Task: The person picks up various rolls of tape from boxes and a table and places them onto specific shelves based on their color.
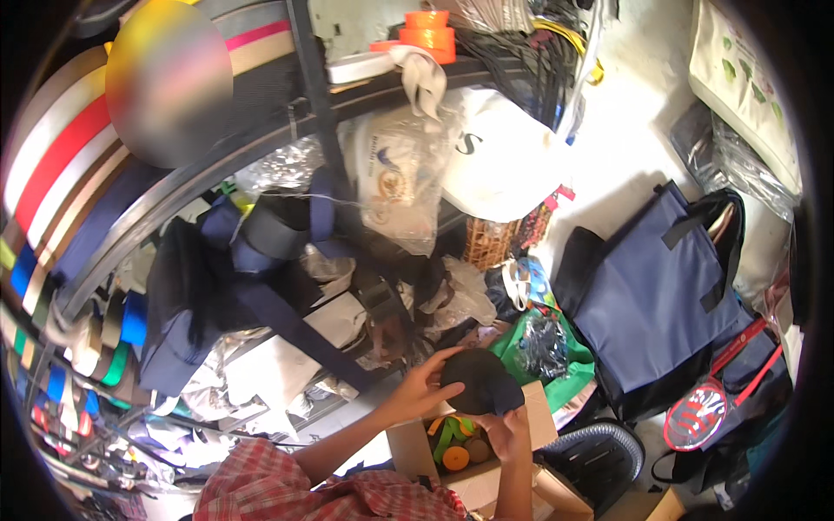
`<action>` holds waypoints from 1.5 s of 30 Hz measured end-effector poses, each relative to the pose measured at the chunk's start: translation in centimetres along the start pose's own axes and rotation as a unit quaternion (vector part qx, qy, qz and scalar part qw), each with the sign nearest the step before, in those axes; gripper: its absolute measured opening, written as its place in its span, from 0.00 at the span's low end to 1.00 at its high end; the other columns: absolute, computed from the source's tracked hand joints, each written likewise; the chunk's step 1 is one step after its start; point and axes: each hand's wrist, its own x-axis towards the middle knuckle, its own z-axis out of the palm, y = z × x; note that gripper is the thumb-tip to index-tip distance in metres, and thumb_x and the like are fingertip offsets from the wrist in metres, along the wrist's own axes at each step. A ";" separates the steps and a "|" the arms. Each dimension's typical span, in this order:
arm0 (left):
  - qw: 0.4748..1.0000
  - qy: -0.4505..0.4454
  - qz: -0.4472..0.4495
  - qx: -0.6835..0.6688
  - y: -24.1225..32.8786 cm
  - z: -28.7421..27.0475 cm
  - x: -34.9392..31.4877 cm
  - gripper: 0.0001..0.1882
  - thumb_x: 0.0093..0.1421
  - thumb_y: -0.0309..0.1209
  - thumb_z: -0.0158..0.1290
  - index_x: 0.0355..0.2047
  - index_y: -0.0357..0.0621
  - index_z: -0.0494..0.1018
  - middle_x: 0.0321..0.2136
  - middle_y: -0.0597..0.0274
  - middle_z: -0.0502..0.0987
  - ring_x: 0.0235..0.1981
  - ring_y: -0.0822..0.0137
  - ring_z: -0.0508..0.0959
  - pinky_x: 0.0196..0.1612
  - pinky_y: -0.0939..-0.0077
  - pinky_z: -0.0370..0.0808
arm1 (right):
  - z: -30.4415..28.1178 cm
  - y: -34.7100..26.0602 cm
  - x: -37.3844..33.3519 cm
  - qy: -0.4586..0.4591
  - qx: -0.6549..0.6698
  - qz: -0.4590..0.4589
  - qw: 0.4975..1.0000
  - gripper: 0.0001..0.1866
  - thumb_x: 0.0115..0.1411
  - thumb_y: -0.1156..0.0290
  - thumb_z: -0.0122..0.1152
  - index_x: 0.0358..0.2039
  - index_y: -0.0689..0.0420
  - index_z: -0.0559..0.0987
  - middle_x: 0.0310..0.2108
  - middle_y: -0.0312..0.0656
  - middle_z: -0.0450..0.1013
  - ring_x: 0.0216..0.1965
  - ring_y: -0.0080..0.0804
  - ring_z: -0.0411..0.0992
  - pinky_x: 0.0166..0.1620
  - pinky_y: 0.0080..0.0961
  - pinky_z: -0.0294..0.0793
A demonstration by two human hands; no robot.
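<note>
The left hand (424, 391) curved around the left side of a dark strap roll (472, 380), and the right hand (507, 431) gripped its lower right edge, above an open cardboard box (540, 418). If this grip became loose, the roll could unwind or drop onto the coloured rolls (455, 458) inside. The left forearm (346, 445) lay slanted, the right forearm (514, 488) almost upright.

Round dark roll (472, 382), navy strip (508, 398) at right, held over cardboard box (540, 417)
</note>
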 end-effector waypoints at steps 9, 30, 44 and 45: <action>0.641 0.198 0.434 0.602 26.5 -0.5 9.6 0.29 0.60 0.43 0.54 0.56 0.40 0.65 0.49 0.43 0.72 0.53 0.46 0.71 0.56 0.56 0.66 | 4.9 -7.2 2.9 -0.199 -0.034 -0.060 0.978 0.44 0.54 0.60 0.64 0.64 0.65 0.52 0.63 0.54 0.55 0.63 0.57 0.55 0.56 0.71 0.60; 0.676 -0.028 0.036 0.735 38.7 -6.3 23.0 0.60 0.41 0.55 0.66 0.65 0.42 0.45 0.52 0.48 0.70 0.52 0.57 0.70 0.55 0.65 0.67 | 5.9 -10.0 0.1 -0.192 0.004 -0.071 0.979 0.41 0.57 0.52 0.61 0.64 0.55 0.55 0.63 0.49 0.55 0.65 0.55 0.52 0.55 0.77 0.57; 0.756 -0.208 0.100 0.613 30.5 5.1 8.2 0.35 0.54 0.47 0.61 0.56 0.48 0.59 0.45 0.52 0.70 0.48 0.59 0.71 0.51 0.68 0.66 | 6.7 -8.0 2.0 -0.172 0.033 -0.059 0.983 0.47 0.53 0.43 0.61 0.65 0.54 0.54 0.65 0.47 0.54 0.64 0.60 0.53 0.57 0.80 0.46; 0.746 -0.246 0.117 0.608 28.7 4.9 8.5 0.39 0.52 0.48 0.61 0.58 0.46 0.58 0.46 0.49 0.70 0.49 0.56 0.71 0.52 0.66 0.66 | 7.3 -7.9 1.9 -0.177 0.037 -0.073 0.981 0.47 0.53 0.42 0.60 0.65 0.54 0.55 0.65 0.47 0.55 0.63 0.58 0.54 0.57 0.79 0.48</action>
